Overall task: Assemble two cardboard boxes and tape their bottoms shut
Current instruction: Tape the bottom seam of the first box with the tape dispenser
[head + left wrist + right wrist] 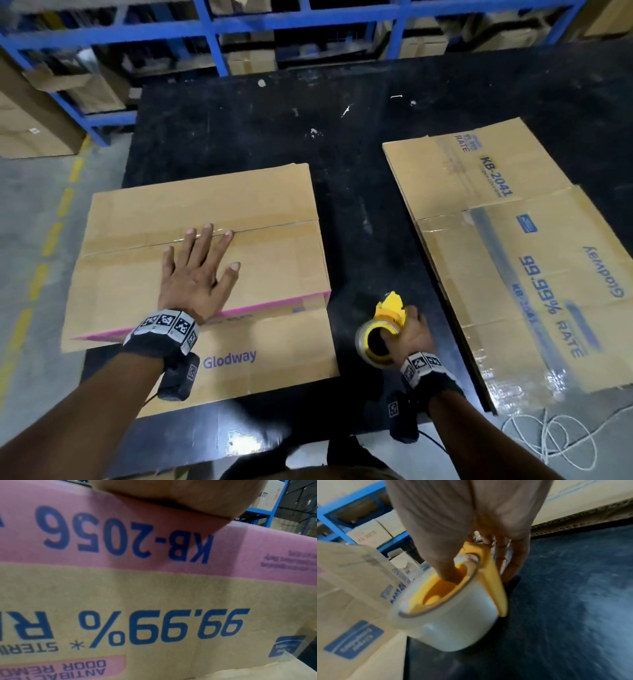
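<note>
An assembled cardboard box [144, 212] stands bottom-up on the left of the black table [239, 120]. Its two flaps meet in a seam covered with clear tape. My left hand [198, 263] lies flat on those flaps, fingers spread across the seam. The left wrist view shows the box's printed side wall [154, 601] with a pink band. My right hand [407, 332] grips a yellow tape dispenser [387, 315] with a clear tape roll [453, 622], thumb inside the core, just right of the box and low over the table. A second box [496, 246] lies flattened on the right.
Blue metal shelving [212, 37] with stacked cartons stands beyond the table. Grey floor with a yellow dashed line [51, 236] runs along the left. A coil of white cord [555, 438] lies at the near right, by the flattened box's corner.
</note>
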A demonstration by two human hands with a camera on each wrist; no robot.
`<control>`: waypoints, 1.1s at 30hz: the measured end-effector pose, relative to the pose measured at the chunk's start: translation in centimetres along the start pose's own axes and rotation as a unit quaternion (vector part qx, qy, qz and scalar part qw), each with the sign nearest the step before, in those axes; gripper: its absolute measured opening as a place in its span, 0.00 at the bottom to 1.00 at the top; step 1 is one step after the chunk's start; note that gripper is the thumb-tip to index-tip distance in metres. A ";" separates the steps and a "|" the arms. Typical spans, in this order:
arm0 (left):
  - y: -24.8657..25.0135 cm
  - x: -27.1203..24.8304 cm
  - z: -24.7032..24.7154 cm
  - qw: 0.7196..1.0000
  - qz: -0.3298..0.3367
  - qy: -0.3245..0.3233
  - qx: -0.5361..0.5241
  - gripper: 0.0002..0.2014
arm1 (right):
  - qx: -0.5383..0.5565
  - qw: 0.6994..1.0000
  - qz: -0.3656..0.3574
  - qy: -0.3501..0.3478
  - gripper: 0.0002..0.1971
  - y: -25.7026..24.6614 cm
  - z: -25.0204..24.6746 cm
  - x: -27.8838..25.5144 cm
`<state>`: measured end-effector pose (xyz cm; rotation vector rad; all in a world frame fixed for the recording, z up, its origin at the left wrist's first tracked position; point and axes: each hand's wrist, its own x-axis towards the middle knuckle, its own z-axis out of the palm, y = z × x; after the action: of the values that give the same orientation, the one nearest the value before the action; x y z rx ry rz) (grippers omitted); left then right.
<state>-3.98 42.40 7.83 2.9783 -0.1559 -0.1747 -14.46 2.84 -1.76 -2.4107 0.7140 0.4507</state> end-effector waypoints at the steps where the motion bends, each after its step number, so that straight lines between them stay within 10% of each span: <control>1: 0.1 0.0 0.0 1.000 -0.001 0.002 0.001 0.32 | 0.047 0.999 -0.009 0.013 0.30 -0.3 -0.5 0.4; 9: 0.2 0.0 -0.2 1.000 0.001 -0.002 0.000 0.32 | 0.308 0.933 -0.181 0.044 0.33 -11.0 -9.3 1.1; 18: -2.3 0.2 -2.2 0.996 0.016 0.027 -0.086 0.48 | 0.134 0.896 -0.424 0.005 0.32 -32.1 -8.6 -0.2; 25: -9.6 -1.4 -3.7 0.992 -0.123 0.007 -0.030 0.50 | -0.017 0.910 -0.408 -0.066 0.28 -37.2 -2.8 -0.7; 33: -10.4 -3.5 -2.3 0.996 -0.081 -0.021 -0.037 0.52 | -0.060 0.912 -0.401 -0.060 0.30 -39.5 -1.8 -4.0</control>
<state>-6.14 53.31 8.84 2.9133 0.0848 -0.2571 5.59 30.50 18.57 -2.4992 -0.3883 0.2889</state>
